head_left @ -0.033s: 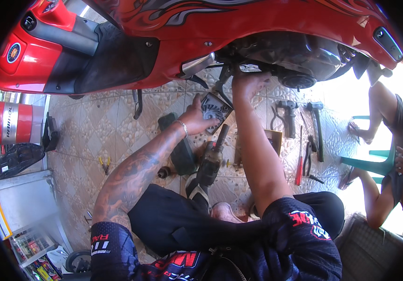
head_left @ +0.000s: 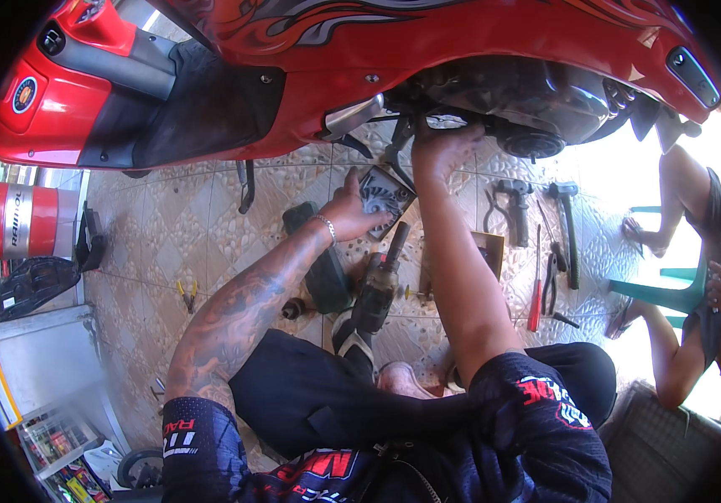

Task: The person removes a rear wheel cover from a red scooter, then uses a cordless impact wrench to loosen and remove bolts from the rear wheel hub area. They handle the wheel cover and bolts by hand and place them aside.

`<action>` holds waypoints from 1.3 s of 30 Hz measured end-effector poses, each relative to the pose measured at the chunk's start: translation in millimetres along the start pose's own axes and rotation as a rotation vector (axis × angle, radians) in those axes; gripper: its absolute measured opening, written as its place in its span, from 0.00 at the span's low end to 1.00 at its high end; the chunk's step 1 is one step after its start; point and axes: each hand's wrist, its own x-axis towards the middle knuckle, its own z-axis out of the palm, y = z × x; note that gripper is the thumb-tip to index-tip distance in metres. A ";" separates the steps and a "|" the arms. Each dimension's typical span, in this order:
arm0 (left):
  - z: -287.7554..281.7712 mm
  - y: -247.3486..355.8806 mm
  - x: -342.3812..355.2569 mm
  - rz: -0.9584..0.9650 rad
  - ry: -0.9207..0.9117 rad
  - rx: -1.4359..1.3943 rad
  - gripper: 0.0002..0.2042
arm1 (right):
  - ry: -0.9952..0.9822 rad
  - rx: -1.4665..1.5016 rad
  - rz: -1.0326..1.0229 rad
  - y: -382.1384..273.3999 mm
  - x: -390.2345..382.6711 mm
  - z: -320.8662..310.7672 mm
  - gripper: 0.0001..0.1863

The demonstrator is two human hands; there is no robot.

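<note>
My left hand point(head_left: 356, 210) grips the edge of a small shallow rectangular tray point(head_left: 397, 186), its thumb and fingers spread across it. A grey finned metal part point(head_left: 379, 198) lies in the tray, partly covered by the fingers. My right hand point(head_left: 446, 152) reaches up beneath the red scooter point(head_left: 310, 92), beside its dark engine point(head_left: 511, 96). Its fingers curl around something I cannot make out. A bright, shiny patch point(head_left: 447, 121) shows just above that hand. Below the tray, a power impact driver point(head_left: 374, 293) stands near a dark green case point(head_left: 324, 268).
To the right on the tiled floor lie hammers point(head_left: 563, 218), a red-handled screwdriver point(head_left: 535, 310) and pliers point(head_left: 550, 281). Yellow-handled pliers point(head_left: 187, 295) lie at left. A person's leg point(head_left: 679, 201) and a green stool point(head_left: 662, 293) are at far right; a red drum point(head_left: 18, 220) stands far left.
My right hand has shifted very slightly, and a bright shiny patch shows above it. My left hand and the tray have stayed in place.
</note>
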 end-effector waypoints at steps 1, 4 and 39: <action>0.2 0.2 -0.9 0.004 0.006 -0.002 0.60 | -0.030 0.052 -0.182 -1.9 0.3 -4.5 0.39; -0.5 -0.4 -2.8 0.016 0.019 -0.013 0.61 | -0.159 0.121 -0.406 -7.8 5.9 -2.5 0.22; -2.0 0.7 11.1 0.042 0.034 0.063 0.62 | -1.146 -0.261 0.066 145.0 -48.5 9.7 0.15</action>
